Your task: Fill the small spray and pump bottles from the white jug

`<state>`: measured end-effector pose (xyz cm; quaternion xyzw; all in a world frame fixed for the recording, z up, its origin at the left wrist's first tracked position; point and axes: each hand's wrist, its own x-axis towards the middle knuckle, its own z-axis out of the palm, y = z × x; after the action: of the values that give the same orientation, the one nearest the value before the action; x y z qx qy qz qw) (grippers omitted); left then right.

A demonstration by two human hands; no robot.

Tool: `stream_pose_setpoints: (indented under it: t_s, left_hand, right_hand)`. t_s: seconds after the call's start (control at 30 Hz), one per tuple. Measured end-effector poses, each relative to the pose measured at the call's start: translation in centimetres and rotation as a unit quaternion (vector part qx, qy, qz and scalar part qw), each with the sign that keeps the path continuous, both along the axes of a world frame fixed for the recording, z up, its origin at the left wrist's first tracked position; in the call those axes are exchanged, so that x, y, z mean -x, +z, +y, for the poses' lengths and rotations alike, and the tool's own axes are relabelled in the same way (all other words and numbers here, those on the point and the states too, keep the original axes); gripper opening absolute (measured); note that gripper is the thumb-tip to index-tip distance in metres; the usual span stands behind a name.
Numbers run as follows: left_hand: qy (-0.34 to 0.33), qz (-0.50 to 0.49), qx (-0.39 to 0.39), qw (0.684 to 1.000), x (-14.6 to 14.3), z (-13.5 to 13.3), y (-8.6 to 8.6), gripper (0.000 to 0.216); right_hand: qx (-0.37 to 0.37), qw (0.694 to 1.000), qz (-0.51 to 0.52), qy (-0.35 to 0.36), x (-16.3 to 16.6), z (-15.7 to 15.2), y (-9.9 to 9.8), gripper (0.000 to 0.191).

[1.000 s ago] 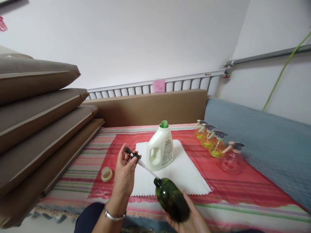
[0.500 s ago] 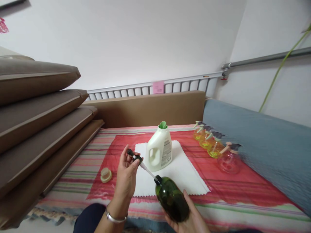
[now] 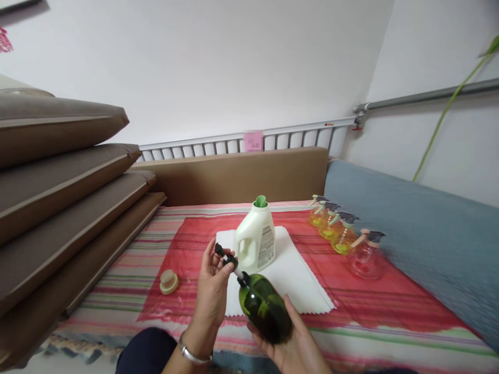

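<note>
My left hand [image 3: 212, 280] grips a black pump dispenser head [image 3: 230, 259] by its collar. The pump's pale tube runs down into the neck of a dark green bottle [image 3: 265, 306], with the collar still apart from the neck. Tilted toward the left, the bottle lies in my right hand [image 3: 294, 337], whose fingers wrap its base and lower side. Just behind stands a white detergent jug [image 3: 255, 239] with its green spout uncovered. Under the jug is a white cloth [image 3: 307, 291] with a scalloped edge. A pale cap [image 3: 169, 282] rests to the left.
Several spray bottles [image 3: 343, 236], yellow and pink, line the right side of the red sheet [image 3: 405, 296]. Stacked brown cushions [image 3: 66, 161] rise at the left. A brown panel [image 3: 234, 176] and a blue padded side [image 3: 409, 218] bound the striped surface.
The pump tube has slid deeper into the green bottle. My left hand has moved right and slightly down, while the bottle has shifted a little left and up.
</note>
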<state>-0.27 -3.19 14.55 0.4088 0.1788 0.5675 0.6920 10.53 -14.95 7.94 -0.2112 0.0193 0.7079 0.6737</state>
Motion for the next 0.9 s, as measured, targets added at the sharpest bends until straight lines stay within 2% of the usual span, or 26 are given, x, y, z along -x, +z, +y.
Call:
stream_pose_setpoints:
  t_s: [0.3,0.5,0.9]
  left_hand:
    - [-0.004,0.001,0.014,1.000,-0.1,-0.2,-0.6,0.071]
    - [-0.010,0.018,0.003,1.000,-0.1,0.0,-1.5,0.063]
    - [-0.045,0.024,0.025,0.998,-0.1,-0.3,-1.4,0.071]
  right_hand:
    - [0.002,1.000,-0.001,-0.030,1.0,0.8,1.9,0.053]
    - [0.015,0.999,-0.012,-0.047,1.3,0.8,2.7,0.057]
    - [0.020,0.999,-0.007,-0.047,1.1,0.7,2.2,0.056]
